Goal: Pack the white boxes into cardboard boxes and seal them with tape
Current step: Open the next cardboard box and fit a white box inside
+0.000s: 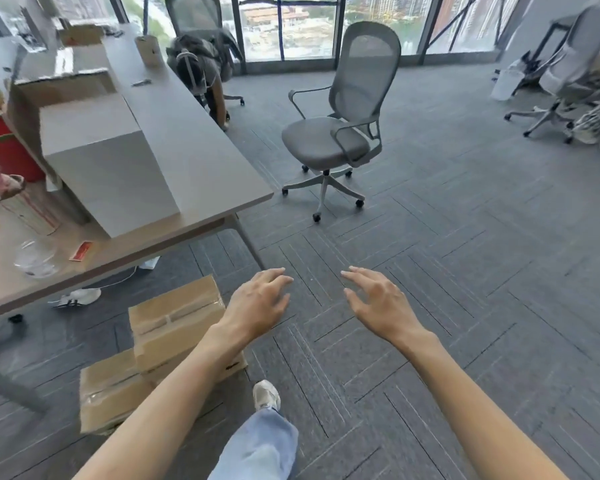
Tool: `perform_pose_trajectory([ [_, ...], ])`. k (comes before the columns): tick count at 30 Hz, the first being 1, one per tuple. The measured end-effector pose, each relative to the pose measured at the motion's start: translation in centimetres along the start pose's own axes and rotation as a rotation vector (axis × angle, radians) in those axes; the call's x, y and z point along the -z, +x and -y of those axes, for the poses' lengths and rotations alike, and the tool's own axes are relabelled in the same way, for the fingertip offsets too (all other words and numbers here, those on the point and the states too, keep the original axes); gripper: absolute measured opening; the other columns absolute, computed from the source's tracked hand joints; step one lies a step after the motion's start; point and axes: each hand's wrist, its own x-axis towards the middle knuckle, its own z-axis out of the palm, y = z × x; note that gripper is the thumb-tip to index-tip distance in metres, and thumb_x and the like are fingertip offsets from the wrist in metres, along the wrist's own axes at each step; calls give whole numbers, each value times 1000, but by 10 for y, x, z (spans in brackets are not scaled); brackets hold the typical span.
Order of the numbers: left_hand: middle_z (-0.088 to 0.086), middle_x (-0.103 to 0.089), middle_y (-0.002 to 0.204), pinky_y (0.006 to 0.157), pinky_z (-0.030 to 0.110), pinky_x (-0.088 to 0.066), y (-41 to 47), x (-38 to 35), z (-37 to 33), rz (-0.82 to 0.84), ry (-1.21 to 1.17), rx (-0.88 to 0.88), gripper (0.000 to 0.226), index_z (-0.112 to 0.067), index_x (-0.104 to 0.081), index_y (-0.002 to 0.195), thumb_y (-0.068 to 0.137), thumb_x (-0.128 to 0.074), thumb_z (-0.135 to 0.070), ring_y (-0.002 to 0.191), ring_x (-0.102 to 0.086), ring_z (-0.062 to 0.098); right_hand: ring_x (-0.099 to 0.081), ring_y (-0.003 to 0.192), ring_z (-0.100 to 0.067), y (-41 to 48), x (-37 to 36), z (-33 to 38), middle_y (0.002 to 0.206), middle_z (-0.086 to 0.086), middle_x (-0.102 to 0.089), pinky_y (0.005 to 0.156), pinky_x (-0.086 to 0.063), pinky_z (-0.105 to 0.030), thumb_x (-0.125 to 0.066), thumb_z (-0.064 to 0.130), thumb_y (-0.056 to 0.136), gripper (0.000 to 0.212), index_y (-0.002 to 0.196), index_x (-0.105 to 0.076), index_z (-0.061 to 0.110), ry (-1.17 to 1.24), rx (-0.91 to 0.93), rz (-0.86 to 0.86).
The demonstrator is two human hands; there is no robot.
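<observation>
Two taped cardboard boxes [174,317] sit stacked on the carpet [430,306] under your left forearm. Your left hand [260,299] and right hand [378,299] hover empty above the carpet, fingers spread and loosely bent. One white box [108,157] rests on the table [201,147], just before an open cardboard box [63,88].

We log: white box [108,161] smooth matt card | cardboard boxes [160,351] brown matt paperboard | tape [181,317] clear, glossy | table [194,143] matt wood-grain top | floor [430,271] grey ribbed carpet, rough | chair [326,140] mesh back, cloth seat, plastic arms | trouser leg [260,445] pale denim.
</observation>
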Motion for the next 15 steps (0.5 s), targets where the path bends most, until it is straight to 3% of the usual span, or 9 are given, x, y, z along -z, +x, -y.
perform_pose_trajectory([
  [6,-5,-40,150,110,30,-31,115,4,35,-20,5,-32,41,-24,-49,139,98,-46,-30,138,-35,13,-39,139,-11,114,7,-6,150,8,-45,111,-36,-37,-52,31,99,38,137,-55,33,-69,1,0],
  [11,-2,-43,149,108,33,-34,217,35,61,-133,-32,-37,41,-21,-50,139,99,-46,-30,137,-38,15,-41,138,-14,220,27,7,149,5,-46,113,-35,-35,-53,31,98,43,141,-51,28,-80,24,-37],
  [15,-3,-42,149,108,33,-34,283,53,75,-114,-39,-21,41,-21,-49,139,99,-46,-30,134,-41,16,-42,137,-13,291,46,3,149,5,-47,112,-34,-32,-54,33,98,47,144,-48,25,-75,2,-60],
])
